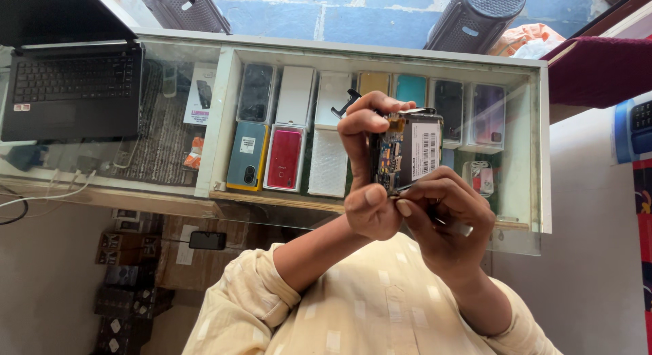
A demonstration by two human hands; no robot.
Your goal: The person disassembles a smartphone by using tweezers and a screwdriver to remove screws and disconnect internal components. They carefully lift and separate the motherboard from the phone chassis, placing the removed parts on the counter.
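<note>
My left hand (pixel 363 168) grips an opened phone (pixel 407 151) and holds it upright in front of my cream shirt. The phone's back is off, showing a circuit board and a battery with a white label. My right hand (pixel 448 222) sits just below and to the right of the phone. Its fingertips pinch a thin metal tool (pixel 456 226) against the phone's lower edge, right beside my left thumb. Most of the tool is hidden inside the hand.
Behind the hands a glass display counter (pixel 536 158) holds several phones and phone boxes in rows. A black laptop (pixel 71 90) lies on the counter at the left, with white cables beside it. Two dark cylindrical speakers (pixel 475 15) stand beyond. Stacked boxes (pixel 129 294) sit lower left.
</note>
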